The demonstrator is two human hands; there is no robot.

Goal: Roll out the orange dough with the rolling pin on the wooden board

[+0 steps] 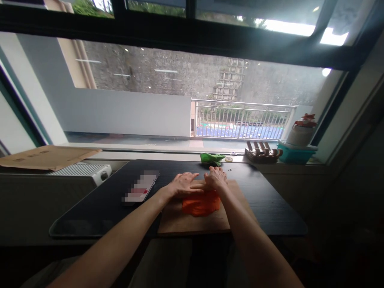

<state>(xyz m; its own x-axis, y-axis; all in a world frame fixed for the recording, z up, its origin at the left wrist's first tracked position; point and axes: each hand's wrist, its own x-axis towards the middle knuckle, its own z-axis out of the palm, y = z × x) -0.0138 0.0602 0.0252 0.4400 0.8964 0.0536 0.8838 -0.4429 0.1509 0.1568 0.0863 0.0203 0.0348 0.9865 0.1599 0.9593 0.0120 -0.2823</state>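
Observation:
An orange sheet of soft dough or clay lies flattened on a wooden board at the front of the dark table. My left hand rests palm down over its far edge, fingers stretched and thumb reaching right. Beside it, my right hand lies palm down with fingers extended forward and slightly bent. Between the hands shows a short stretch of a tan rod, like a rolling pin. Both palms seem to press on it without wrapping round it. Its ends are hidden under my hands.
A phone lies on the dark table to the left. At the back are a crumpled green bag and a tape roll. On the sill stand a brown rack, a teal box and a bottle. A cardboard envelope covers part of a radiator.

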